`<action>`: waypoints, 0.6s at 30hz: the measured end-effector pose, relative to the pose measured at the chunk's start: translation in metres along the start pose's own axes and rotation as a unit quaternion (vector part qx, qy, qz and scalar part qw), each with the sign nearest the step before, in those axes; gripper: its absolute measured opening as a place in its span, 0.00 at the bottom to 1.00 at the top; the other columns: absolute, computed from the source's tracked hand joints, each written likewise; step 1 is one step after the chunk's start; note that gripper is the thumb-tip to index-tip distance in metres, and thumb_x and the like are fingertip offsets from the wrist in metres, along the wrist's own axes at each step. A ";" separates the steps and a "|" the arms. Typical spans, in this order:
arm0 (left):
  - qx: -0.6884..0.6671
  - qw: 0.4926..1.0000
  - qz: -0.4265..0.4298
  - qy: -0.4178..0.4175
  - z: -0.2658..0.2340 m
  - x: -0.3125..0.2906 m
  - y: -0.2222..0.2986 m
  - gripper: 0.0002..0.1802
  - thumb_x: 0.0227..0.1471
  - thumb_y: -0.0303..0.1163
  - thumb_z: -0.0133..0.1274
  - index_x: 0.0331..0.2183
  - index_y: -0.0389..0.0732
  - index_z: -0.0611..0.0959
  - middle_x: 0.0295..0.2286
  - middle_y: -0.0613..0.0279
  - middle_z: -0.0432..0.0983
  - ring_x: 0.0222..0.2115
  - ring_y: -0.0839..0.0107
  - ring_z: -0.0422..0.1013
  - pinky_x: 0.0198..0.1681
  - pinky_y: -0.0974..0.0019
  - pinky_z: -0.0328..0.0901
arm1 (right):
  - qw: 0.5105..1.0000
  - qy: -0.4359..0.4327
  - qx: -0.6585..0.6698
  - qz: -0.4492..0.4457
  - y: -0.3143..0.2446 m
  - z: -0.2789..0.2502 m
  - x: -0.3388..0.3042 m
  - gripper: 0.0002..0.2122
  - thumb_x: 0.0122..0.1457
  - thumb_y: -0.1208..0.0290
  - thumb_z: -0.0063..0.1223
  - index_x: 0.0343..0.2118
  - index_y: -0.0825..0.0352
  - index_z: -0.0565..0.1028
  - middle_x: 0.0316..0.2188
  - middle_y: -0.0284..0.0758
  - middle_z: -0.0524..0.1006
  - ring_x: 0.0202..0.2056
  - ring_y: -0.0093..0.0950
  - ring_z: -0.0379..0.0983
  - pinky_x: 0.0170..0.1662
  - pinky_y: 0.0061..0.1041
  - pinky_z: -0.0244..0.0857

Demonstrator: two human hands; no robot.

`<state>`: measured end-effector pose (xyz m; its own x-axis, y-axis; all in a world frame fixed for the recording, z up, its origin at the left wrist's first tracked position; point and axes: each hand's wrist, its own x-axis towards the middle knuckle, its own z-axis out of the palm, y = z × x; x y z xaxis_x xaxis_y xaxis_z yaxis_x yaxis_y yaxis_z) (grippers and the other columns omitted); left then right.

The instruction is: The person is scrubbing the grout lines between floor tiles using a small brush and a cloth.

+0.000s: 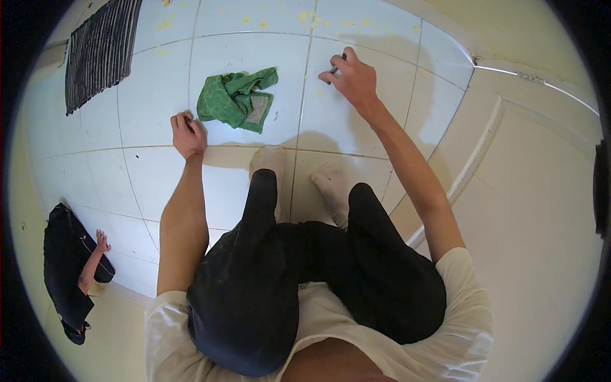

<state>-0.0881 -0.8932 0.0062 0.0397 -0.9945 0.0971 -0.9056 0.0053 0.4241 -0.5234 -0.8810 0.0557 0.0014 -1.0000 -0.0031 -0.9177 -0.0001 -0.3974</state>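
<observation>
Pale floor tiles (162, 76), speckled with yellow marks (263, 25) beyond the cloth, run up to a white door (522, 184) well to the cloth's right. Crumpled on the tiles, the green cloth (219, 105) lies in loose folds, one grayish patch turned outward; it seems simply set down within easy reach of both hands.

To the cloth's right, clearly apart from it, the right hand (356, 79) pinches a small dark tool (326, 77) between thumb and fingers, low over the tiles, probably for close control of its end. Just beside the cloth's near left corner, the left hand (189, 136) has its fingers curled in and knuckles low, perhaps propping the body, since the bent knees and socks (331, 184) on the near side of the cloth suggest a squat.

Whether the left fingers enclose something is unclear, and so is whether they touch the cloth. Much of the tool is covered by the right hand, so its kind cannot be told. Far left of the cloth and beyond it, a striped mat (102, 54) runs out at the upper edge. Left and nearer than the cloth, another person's hand (103, 242) looks open, fingers spread; dark clothing (67, 274) hides most of that figure.
</observation>
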 end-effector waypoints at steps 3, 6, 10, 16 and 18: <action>-0.007 1.000 0.003 0.001 0.000 0.000 0.003 0.07 0.53 0.28 0.47 0.37 0.42 0.74 0.37 0.59 0.69 0.34 0.58 0.73 0.38 0.55 0.70 | 0.999 -0.048 0.007 -0.019 0.006 -0.004 0.002 0.21 0.42 0.46 0.68 0.29 0.59 0.79 0.32 0.34 0.72 0.28 0.36 0.75 0.29 0.37 0.71; -0.004 1.000 0.003 0.003 0.000 0.001 0.000 0.07 0.53 0.28 0.47 0.36 0.41 0.74 0.37 0.59 0.69 0.35 0.58 0.73 0.38 0.55 0.70 | 1.000 0.005 0.008 0.000 0.003 0.001 -0.001 0.22 0.41 0.44 0.68 0.29 0.59 0.80 0.30 0.34 0.72 0.27 0.36 0.75 0.28 0.36 0.70; -0.006 1.000 0.000 -0.001 0.001 0.001 0.005 0.07 0.53 0.28 0.46 0.36 0.41 0.75 0.37 0.58 0.69 0.35 0.57 0.73 0.38 0.55 0.70 | 0.999 0.014 0.039 -0.013 0.009 0.006 -0.006 0.23 0.40 0.44 0.68 0.29 0.60 0.80 0.28 0.34 0.73 0.27 0.36 0.75 0.28 0.35 0.70; -0.008 1.000 -0.004 0.000 -0.002 0.000 0.002 0.07 0.54 0.29 0.46 0.36 0.41 0.74 0.37 0.59 0.69 0.35 0.57 0.73 0.38 0.55 0.70 | 0.997 0.048 0.047 0.028 0.009 0.002 -0.005 0.18 0.49 0.48 0.65 0.30 0.58 0.81 0.27 0.35 0.75 0.29 0.37 0.76 0.30 0.35 0.70; -0.008 1.000 -0.001 0.001 0.000 0.001 0.003 0.07 0.54 0.29 0.46 0.37 0.42 0.74 0.37 0.59 0.69 0.34 0.57 0.73 0.38 0.55 0.70 | 0.994 -0.045 0.072 -0.074 0.021 0.003 -0.001 0.15 0.53 0.49 0.61 0.31 0.57 0.82 0.27 0.36 0.77 0.31 0.37 0.77 0.31 0.37 0.70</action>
<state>-0.0906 -0.8937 0.0076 0.0415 -0.9943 0.0981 -0.8987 0.0058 0.4386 -0.5416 -0.8795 0.0449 0.1736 -0.9847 -0.0150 -0.8382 -0.1398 -0.5272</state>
